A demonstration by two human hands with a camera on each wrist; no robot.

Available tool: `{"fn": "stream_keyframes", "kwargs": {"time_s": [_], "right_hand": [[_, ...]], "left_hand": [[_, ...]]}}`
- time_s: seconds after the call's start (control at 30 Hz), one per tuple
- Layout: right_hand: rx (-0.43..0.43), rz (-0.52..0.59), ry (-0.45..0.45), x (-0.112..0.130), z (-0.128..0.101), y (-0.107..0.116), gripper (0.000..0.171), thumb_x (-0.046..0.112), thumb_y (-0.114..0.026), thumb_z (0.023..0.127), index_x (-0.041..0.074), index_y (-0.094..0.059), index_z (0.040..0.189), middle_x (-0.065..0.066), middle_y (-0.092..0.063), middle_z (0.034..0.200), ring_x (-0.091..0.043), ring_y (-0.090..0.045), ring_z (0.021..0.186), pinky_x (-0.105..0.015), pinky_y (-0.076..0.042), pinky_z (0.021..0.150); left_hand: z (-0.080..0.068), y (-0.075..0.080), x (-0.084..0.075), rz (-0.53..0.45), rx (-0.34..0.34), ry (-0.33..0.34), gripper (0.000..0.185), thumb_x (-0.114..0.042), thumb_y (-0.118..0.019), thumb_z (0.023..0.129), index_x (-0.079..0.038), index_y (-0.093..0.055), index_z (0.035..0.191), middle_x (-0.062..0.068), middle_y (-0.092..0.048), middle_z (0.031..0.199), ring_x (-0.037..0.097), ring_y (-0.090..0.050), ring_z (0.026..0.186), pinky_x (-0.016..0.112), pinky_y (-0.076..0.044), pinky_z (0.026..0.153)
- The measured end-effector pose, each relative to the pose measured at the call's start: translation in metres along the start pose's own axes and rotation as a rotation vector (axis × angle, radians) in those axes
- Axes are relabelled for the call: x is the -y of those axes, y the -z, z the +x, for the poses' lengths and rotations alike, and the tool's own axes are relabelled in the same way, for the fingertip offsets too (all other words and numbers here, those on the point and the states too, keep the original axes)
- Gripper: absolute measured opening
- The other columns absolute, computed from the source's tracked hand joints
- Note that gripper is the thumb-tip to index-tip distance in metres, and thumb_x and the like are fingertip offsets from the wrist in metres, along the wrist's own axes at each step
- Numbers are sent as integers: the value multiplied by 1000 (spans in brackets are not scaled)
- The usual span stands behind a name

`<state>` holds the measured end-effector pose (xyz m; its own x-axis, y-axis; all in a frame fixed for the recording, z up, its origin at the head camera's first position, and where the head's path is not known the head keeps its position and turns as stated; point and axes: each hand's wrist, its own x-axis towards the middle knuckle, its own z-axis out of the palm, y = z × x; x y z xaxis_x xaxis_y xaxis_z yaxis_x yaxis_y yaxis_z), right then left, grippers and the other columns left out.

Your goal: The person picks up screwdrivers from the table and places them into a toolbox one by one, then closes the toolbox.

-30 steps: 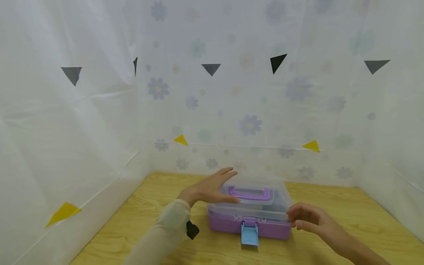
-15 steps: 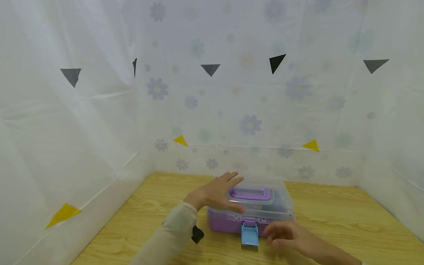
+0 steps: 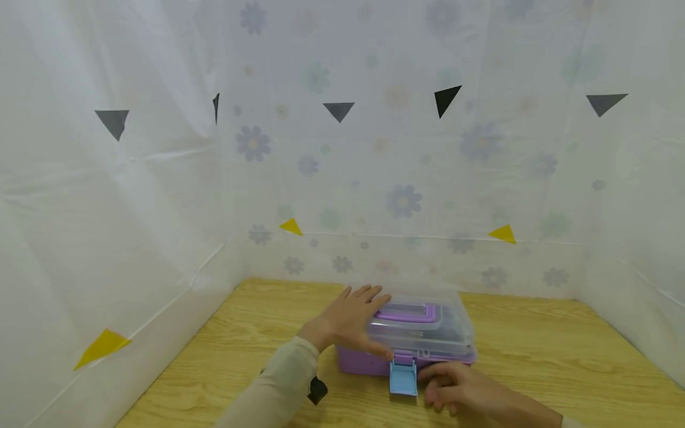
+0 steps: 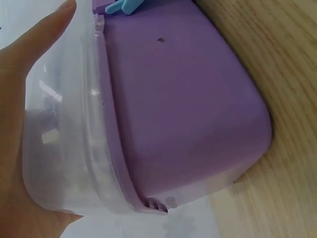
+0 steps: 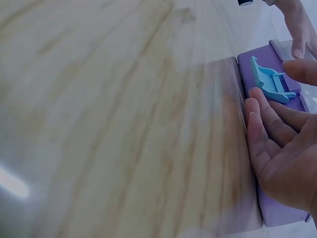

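A purple plastic storage box [image 3: 361, 361] with a clear lid [image 3: 452, 334] and a purple carry handle [image 3: 430, 314] stands on the table, the lid down. Its light-blue latch [image 3: 403, 380] hangs swung out at the front, also plain as a flipped-out latch [image 5: 270, 82] in the right wrist view. My left hand [image 3: 350, 321] lies spread on the lid's left part, thumb toward the front edge above the latch. My right hand [image 3: 461, 389] is at the box's front, just right of the latch, fingers loosely bent. In the right wrist view its fingertips are right at the latch's edge.
The box stands on a wood-grain table [image 3: 540, 345]. Pale flower-patterned sheeting [image 3: 401, 148] with black and yellow triangles encloses it at the back and sides. A small black object [image 3: 317, 390] shows beside my left sleeve [image 3: 278, 380].
My right hand has moved left from the box's right front corner to beside the latch. My left hand has shifted slightly right and lowered onto the lid. The box stays in place.
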<state>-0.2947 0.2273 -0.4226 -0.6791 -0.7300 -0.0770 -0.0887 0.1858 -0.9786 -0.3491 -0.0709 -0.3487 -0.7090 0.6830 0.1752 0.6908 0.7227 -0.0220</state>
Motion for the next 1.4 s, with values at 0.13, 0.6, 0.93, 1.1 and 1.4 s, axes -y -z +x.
{"fn": "stream_keyframes", "kwargs": {"time_s": [0.13,0.6,0.93,1.1,1.4], "right_hand": [[-22,-15,-25,-2,5,-4,44,14,-57,106,-15,-52,138,-13,-71,105,-21,-64,86,-26,-54,64],[-35,-87,60,-14,21,-12,21,6,-61,104,-5,-66,122,-8,-65,90,-9,-51,66,-20,-41,53],[-79,-132,-10,-10,19,-15,22,13,-67,102,0,-65,119,-7,-67,92,-15,-58,75,-23,-46,55],[-24,-131,17,-7,17,-12,27,18,-64,105,0,-63,124,-11,-70,98,-19,-62,81,-25,-50,58],[19,-124,84,-5,15,-10,36,23,-47,112,-9,-58,126,-12,-72,102,-16,-66,80,-24,-55,58]], "left_hand": [[0,-2,-1,53,-18,-1,122,-88,-65,73,-21,-24,167,7,-20,170,27,-19,155,58,-14,122],[-1,-6,1,93,-42,-17,131,-92,-69,63,-24,-24,167,9,-20,170,28,-20,154,60,-20,121],[-1,-7,3,110,-53,-40,133,-93,-69,62,-24,-25,166,11,-23,169,31,-24,153,61,-23,120],[-2,-6,4,106,-50,-41,133,-94,-68,61,-25,-24,166,7,-20,171,30,-22,154,62,-22,120],[-3,-6,4,109,-55,-47,133,-95,-67,61,-27,-25,166,6,-20,171,31,-22,154,63,-22,119]]}}
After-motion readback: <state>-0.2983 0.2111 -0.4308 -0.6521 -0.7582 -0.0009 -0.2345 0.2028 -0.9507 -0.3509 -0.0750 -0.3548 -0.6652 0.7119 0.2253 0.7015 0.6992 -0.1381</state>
